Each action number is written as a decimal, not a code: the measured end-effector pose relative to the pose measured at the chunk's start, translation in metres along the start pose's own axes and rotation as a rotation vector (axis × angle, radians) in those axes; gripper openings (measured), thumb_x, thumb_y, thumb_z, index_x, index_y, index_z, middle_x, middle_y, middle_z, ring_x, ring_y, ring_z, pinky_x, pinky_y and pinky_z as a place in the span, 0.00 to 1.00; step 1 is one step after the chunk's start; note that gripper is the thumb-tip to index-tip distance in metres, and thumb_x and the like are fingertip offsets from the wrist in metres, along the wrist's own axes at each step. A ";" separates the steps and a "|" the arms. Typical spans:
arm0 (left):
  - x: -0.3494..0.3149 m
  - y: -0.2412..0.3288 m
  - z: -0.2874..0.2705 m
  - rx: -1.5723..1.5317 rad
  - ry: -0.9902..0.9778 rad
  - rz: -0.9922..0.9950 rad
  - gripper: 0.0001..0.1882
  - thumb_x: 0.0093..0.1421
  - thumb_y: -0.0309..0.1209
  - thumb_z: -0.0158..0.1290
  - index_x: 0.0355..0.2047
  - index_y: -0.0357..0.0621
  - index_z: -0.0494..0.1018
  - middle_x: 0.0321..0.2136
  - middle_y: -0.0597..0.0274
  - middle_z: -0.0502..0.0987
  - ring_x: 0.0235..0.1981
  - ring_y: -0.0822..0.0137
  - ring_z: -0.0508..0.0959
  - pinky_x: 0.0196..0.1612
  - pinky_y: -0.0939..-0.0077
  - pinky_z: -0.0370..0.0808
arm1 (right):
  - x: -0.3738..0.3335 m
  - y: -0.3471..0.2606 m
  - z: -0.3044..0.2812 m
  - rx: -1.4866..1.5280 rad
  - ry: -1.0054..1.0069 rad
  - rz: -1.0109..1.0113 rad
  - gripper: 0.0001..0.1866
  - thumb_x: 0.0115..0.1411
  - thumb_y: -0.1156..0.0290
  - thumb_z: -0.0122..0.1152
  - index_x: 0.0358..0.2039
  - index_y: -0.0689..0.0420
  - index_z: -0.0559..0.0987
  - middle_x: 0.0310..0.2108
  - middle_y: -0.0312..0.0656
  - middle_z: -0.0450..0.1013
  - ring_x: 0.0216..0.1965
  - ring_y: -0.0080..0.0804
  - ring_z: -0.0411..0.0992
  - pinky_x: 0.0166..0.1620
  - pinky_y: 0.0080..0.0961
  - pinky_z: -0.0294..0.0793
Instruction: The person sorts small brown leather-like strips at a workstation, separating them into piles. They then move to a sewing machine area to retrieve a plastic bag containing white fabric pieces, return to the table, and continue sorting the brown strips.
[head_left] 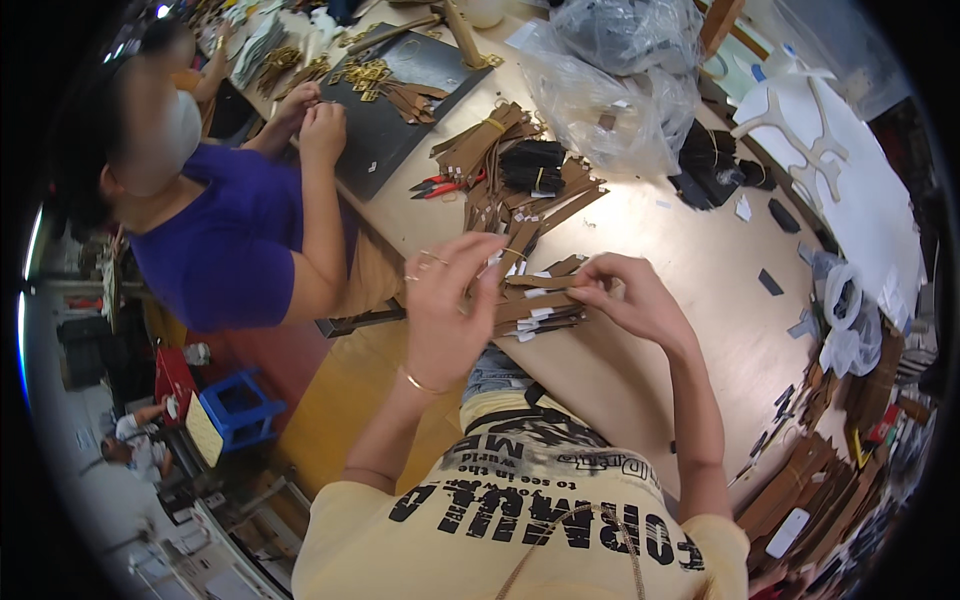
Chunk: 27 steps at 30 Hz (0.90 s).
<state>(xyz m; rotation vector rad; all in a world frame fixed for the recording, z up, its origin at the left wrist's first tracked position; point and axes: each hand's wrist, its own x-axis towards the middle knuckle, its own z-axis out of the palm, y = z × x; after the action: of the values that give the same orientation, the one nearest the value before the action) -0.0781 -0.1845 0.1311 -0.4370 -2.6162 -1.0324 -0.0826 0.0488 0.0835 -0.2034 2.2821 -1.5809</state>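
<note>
Over the table's near edge, my right hand point(625, 295) pinches the end of a flat brown strip point(541, 283) between thumb and fingers. My left hand point(448, 295) is raised at the other end of the strips, slightly blurred. Its thumb and fingers stand apart, and I see nothing held between them. Beneath both hands lies a small stack of brown strips point(545, 304) with white tags point(537, 318) sticking out. Just beyond, a larger pile of tagged brown strips point(520, 232) partly passes behind my left hand.
Red-handled snips point(438, 187), a black bundle point(532, 165) and a banded brown bundle point(490, 138) lie farther off. Clear plastic bags point(620, 95) sit at the back. At left, a co-worker's hands point(320, 115) work near a dark mat point(385, 150) with brass-coloured hardware point(365, 78).
</note>
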 end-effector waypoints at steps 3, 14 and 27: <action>-0.012 -0.005 0.021 0.252 -0.386 0.163 0.27 0.58 0.38 0.55 0.56 0.40 0.67 0.54 0.53 0.70 0.56 0.55 0.67 0.62 0.54 0.53 | 0.027 0.003 0.017 -0.384 -0.084 0.107 0.09 0.56 0.66 0.63 0.34 0.56 0.81 0.26 0.38 0.74 0.32 0.34 0.71 0.46 0.33 0.62; -0.063 -0.019 0.083 0.657 -0.704 0.128 0.43 0.58 0.49 0.53 0.66 0.37 0.51 0.65 0.47 0.54 0.70 0.51 0.44 0.68 0.47 0.37 | 0.041 0.022 0.027 -0.668 -0.098 -0.171 0.10 0.61 0.68 0.53 0.39 0.56 0.79 0.38 0.41 0.69 0.44 0.38 0.66 0.50 0.35 0.59; -0.091 -0.021 0.092 0.773 -0.597 0.157 0.36 0.60 0.45 0.51 0.64 0.43 0.57 0.64 0.54 0.58 0.69 0.54 0.47 0.65 0.40 0.42 | 0.018 0.024 0.034 -0.503 -0.003 -0.069 0.09 0.61 0.67 0.55 0.38 0.57 0.78 0.39 0.42 0.70 0.45 0.39 0.65 0.51 0.35 0.60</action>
<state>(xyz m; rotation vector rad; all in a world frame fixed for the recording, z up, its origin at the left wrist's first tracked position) -0.0183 -0.1509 0.0198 -0.8116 -3.1238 0.2460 -0.0854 0.0222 0.0473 -0.4119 2.6544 -1.0027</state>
